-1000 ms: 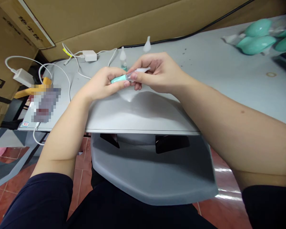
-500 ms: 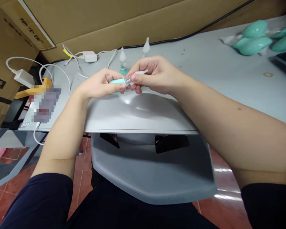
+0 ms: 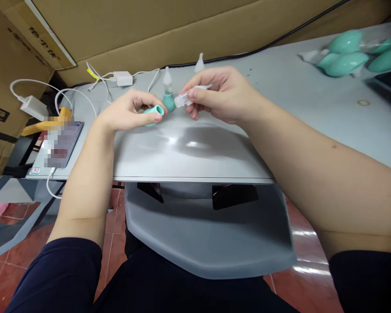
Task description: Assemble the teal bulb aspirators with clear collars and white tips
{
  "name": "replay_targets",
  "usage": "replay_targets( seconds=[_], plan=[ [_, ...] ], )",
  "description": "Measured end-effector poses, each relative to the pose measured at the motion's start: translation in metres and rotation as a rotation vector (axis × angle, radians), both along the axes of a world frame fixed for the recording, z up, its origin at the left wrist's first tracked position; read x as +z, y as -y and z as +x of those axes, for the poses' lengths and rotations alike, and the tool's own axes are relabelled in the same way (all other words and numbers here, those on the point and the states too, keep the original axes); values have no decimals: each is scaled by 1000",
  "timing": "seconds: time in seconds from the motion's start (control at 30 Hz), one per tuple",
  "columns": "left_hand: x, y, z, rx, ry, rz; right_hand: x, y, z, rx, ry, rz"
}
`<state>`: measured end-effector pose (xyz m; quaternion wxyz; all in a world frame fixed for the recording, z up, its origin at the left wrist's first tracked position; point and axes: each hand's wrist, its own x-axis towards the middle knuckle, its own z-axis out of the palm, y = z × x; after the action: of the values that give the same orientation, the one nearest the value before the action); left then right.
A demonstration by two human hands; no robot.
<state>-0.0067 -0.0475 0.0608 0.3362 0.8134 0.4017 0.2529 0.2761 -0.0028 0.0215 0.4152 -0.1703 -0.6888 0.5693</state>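
Note:
My left hand (image 3: 130, 111) is closed round a teal rubber bulb (image 3: 154, 116), whose round open mouth faces right. In my right hand (image 3: 220, 93) I pinch a clear tube with a white tapered nozzle (image 3: 184, 99), its clear end pointing left toward the bulb. A gap separates the two pieces. Just behind, between my hands, an assembled teal bulb aspirator (image 3: 168, 93) stands upright with its white tip on top. Another white nozzle tip (image 3: 199, 64) shows behind my right hand, its lower part hidden.
Several teal bulbs (image 3: 345, 56) lie at the back right of the grey table (image 3: 299, 108). At left are a phone (image 3: 67, 141), a yellow object (image 3: 63, 114), white chargers (image 3: 123, 78) and looping cables. Cardboard (image 3: 182, 26) borders the back; a tan ring (image 3: 363, 103) lies right.
The clear tube and nozzle have come out of the teal bulb. My right hand has moved right and slightly up with them, while my left has shifted slightly left holding the bulb.

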Motion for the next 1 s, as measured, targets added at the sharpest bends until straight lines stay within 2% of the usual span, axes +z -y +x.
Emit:
replay_targets(
  seconds=[0.17,0.43,0.57,0.7,0.77,1.0],
  plan=[
    [-9,-12,-9,275,-67,242,-4,6,-3,-63,118,1],
    [-25,-27,-20,445,-109,266,1,9,-2,-100,163,67],
    [-25,-27,-22,418,-160,282,0,10,-3,-104,137,69],
    [-14,-18,-17,412,-73,484,-2,9,-6,-88,103,42],
    [-8,-10,-12,382,-1,522,-4,9,-8,-77,87,43],
    [-7,12,18,183,67,204,-5,18,-20,-92,84,16]
  ],
)
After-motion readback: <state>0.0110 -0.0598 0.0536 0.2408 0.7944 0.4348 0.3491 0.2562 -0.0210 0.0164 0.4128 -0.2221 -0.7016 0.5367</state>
